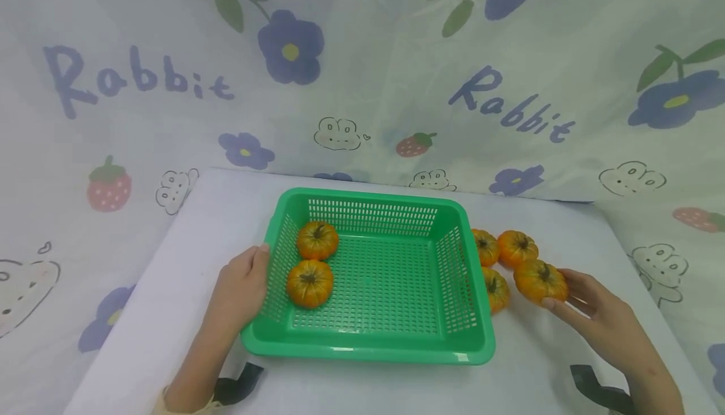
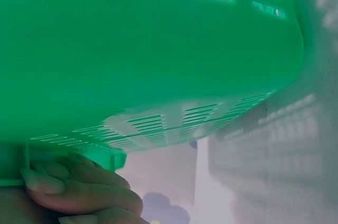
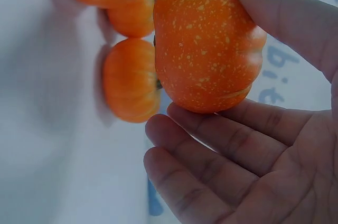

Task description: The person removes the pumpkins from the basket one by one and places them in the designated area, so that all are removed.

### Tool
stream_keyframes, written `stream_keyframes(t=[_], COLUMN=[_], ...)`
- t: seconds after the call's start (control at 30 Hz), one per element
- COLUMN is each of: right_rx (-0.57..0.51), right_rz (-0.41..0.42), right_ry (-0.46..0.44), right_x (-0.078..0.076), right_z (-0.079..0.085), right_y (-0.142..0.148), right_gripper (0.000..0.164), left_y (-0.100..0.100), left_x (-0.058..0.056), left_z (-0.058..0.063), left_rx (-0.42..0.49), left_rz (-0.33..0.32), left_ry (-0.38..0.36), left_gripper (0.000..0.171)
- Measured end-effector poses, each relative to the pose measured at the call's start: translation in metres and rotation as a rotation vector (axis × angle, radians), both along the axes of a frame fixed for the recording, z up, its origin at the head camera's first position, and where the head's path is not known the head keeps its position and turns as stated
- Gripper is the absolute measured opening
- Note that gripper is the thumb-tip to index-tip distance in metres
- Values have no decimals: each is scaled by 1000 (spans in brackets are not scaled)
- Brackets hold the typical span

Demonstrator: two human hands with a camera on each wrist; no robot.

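A small orange pumpkin (image 1: pixel 540 281) is pinched between the thumb and fingers of my right hand (image 1: pixel 603 314). In the right wrist view its speckled underside (image 3: pixel 208 44) shows, raised off the table, with the other fingers extended below it. My left hand (image 1: pixel 240 289) holds the left rim of a green plastic basket (image 1: pixel 368 353); the left wrist view has its fingers (image 2: pixel 90 195) curled under the rim. Inside the basket, along its left side, sit two pumpkins, one farther back (image 1: pixel 317 240) and one nearer (image 1: pixel 309 284).
Three more pumpkins lie on the white table (image 1: pixel 538 364) just right of the basket: one (image 1: pixel 485 248) partly behind its rim, one (image 1: pixel 517 249) farther right, and one (image 1: pixel 496 290) nearer. A patterned cloth (image 1: pixel 362 75) hangs behind the table.
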State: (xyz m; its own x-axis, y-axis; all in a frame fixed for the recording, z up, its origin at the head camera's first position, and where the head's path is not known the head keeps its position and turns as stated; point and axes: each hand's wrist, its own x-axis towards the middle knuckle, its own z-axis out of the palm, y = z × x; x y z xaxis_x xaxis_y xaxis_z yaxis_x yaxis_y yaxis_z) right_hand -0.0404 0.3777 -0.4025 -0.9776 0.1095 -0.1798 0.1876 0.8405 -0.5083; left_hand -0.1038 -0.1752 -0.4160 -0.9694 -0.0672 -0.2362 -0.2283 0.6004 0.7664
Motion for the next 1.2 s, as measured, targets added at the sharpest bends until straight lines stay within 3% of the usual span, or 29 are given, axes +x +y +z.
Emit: stream_keyframes(t=[0.2, 0.47, 0.7, 1.2], right_rx=[-21, -15, -44, -82], right_rz=[15, 12, 23, 24], right_ry=[18, -55, -62, -72], right_x=[0, -7, -12, -19], right_z=[-13, -23, -40, -51], right_y=[2, 2, 2, 0], right_gripper=[81, 88, 89, 96], left_y=[1, -1, 0, 0], left_x=[0, -2, -2, -1], left_z=[-1, -1, -3, 1], left_rx=[-3, -40, -16, -2], left_rz=[-1, -4, -7, -11], left_ry=[5, 30, 17, 1], left_gripper=[61, 60, 61, 61])
